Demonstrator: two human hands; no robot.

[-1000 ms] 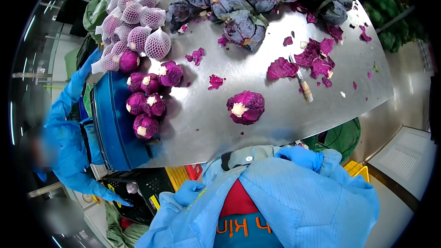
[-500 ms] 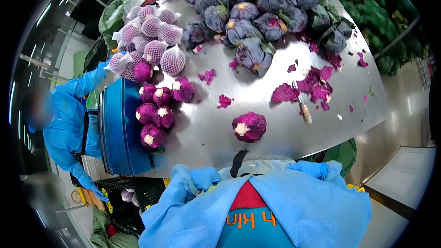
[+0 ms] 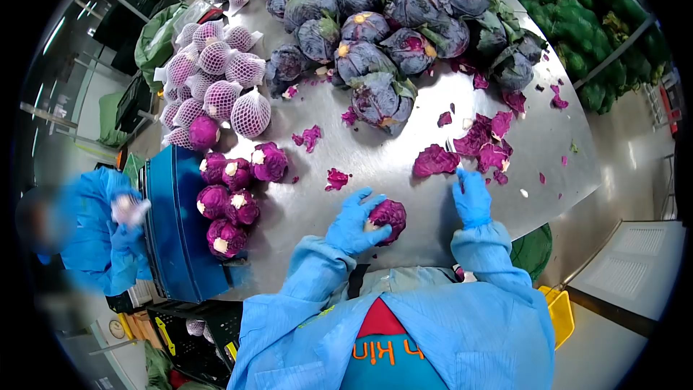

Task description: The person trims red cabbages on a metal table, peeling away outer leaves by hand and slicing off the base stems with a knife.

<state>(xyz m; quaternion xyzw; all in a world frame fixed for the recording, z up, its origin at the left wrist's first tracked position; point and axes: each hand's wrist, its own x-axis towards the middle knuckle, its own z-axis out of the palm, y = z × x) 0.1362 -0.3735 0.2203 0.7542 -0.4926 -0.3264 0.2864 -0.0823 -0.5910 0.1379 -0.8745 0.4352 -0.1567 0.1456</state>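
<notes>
My left hand [image 3: 351, 224], in a blue glove, curls its fingers round the left side of a trimmed red cabbage [image 3: 389, 221] on the metal table. The cabbage's cut stem end is mostly behind the fingers. My right hand [image 3: 472, 198], also gloved in blue, closes over the handle of a knife [image 3: 451, 146]. Only part of the blade shows, beside loose purple leaves [image 3: 436, 162]; the handle is hidden under the hand. Several trimmed red cabbages [image 3: 241, 207] sit together to the left.
Untrimmed cabbages [image 3: 362, 63] with dark outer leaves cover the back of the metal table [image 3: 317, 209]. Net-wrapped cabbages [image 3: 251, 113] are heaped at the left, behind a blue bin [image 3: 186, 224]. A co-worker [image 3: 97, 227] stands there holding a wrapped item. Green net sacks [image 3: 588, 29] lie back right.
Both my hands have come forward from the table edge, the left onto the single cabbage, the right onto the knife. The co-worker's hands have risen with a wrapped item. The view has shifted slightly.
</notes>
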